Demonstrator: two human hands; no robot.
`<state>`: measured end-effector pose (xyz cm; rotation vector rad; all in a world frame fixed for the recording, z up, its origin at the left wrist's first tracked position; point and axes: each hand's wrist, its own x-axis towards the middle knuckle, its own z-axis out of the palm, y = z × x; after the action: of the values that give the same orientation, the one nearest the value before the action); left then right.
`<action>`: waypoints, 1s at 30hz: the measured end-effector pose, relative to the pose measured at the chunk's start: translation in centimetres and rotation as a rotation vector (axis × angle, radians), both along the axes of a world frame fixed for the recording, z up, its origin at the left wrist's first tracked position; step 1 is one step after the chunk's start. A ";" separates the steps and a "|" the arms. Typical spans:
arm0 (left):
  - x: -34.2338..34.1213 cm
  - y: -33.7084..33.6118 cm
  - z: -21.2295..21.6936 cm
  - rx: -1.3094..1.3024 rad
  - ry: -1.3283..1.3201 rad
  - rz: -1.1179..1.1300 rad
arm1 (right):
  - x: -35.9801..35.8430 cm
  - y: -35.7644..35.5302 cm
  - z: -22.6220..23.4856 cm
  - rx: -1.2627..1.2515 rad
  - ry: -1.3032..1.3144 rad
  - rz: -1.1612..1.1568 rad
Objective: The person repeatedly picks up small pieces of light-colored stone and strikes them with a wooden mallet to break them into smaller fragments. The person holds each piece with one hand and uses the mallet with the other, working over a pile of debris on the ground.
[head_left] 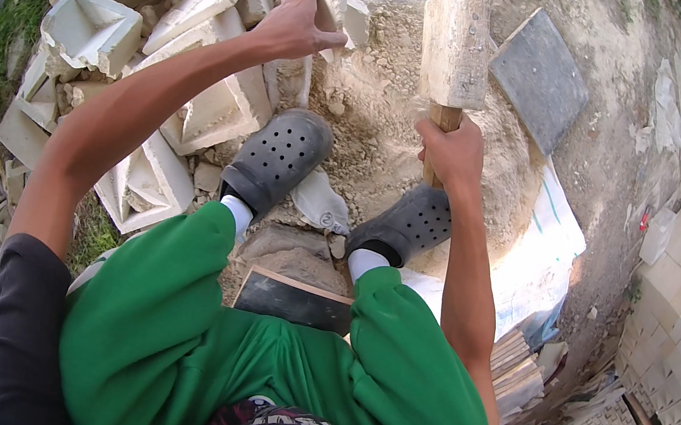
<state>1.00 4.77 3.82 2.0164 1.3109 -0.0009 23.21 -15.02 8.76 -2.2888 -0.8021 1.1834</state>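
My left hand (296, 23) reaches out to the upper middle, thumb and fingers spread around the near-left side of a broken whitish chunk (354, 22). Part of the fingers is hidden behind it. My right hand (456, 153) is wrapped round the short handle of a wooden mallet (455, 47). The mallet stands head up, its pale block dusty and worn, above a heap of beige crumbs and powder (378, 93). No contact shows between the mallet head and the chunk.
Broken white molded pieces (93, 32) pile up at the left. A grey square slab (541, 79) lies right of the mallet. White sacking (551, 221) spreads under the rubble. My grey clogs (279, 157) stand at the heap's near edge, with a dark framed board (294, 299) between my legs.
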 end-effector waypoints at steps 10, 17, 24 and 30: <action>-3.3 -5.0 -0.7 -0.002 -0.146 -0.049 | 0.3 -4.3 -2.7 0.015 -0.006 -0.063; -0.5 -6.5 -0.9 0.053 -0.180 -0.075 | 0.1 -5.2 -3.4 0.050 -0.047 -0.030; 3.8 -5.7 -1.0 0.014 -0.160 -0.025 | 0.4 -3.8 -3.0 0.055 -0.074 0.053; 3.5 -6.3 0.6 -0.001 -0.166 -0.020 | 1.3 -0.8 1.9 0.147 -0.101 0.032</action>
<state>4.50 -1.54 4.38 1.9832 1.1859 0.1535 24.53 -15.82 10.68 -2.2363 -0.9341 0.9945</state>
